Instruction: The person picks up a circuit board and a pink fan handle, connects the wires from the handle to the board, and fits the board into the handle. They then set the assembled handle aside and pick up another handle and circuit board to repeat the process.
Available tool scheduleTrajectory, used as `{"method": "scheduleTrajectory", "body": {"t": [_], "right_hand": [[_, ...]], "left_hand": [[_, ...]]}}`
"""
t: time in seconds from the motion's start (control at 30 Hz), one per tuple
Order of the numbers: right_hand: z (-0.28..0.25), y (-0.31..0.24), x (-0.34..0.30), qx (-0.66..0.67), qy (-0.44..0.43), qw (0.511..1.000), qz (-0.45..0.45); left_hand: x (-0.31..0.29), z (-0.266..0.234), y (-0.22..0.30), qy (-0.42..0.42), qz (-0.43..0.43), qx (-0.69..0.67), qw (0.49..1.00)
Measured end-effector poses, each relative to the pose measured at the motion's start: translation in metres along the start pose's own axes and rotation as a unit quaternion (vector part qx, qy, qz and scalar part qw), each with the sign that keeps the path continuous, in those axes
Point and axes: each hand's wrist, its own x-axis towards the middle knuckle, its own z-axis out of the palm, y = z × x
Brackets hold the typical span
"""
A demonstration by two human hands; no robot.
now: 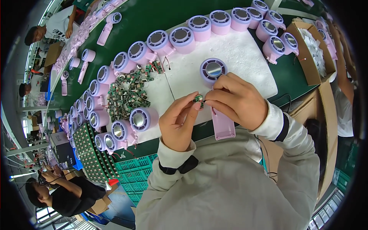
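Note:
My left hand (179, 122) pinches a small green circuit board (199, 99) between thumb and fingertips. My right hand (237, 99) holds the pink handle (222, 123) of a handheld fan housing, its fingertips meeting the board. The fan's round lilac head (212, 69) with a silvery centre lies just beyond my right fingers on a white foam sheet (245, 57). Thin wires run between the board and the fan.
A pile of green circuit boards (124, 96) lies left of my hands. Several lilac fan heads (180, 36) ring the foam sheet. A cardboard box (306, 57) of white parts stands at right. Green crates (132, 172) sit below the bench. Other people work at left and right.

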Motion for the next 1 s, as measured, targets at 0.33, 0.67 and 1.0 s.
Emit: {"method": "scheduleTrajectory", "body": {"t": [0.33, 0.67, 1.0], "right_hand": [[-0.009, 0.005, 0.006, -0.002, -0.018, 0.999, -0.047], [-0.002, -0.028, -0.002, 0.127, 0.052, 0.969, 0.206], [-0.013, -0.007, 0.003, -0.003, 0.027, 0.996, 0.082]], "left_hand": [[0.0, -0.001, 0.012, -0.024, 0.115, 0.176, 0.977], [-0.01, 0.045, 0.006, 0.136, 0.251, 0.257, 0.923], [-0.002, 0.017, -0.003, 0.06, 0.066, 0.027, 0.996]]}}
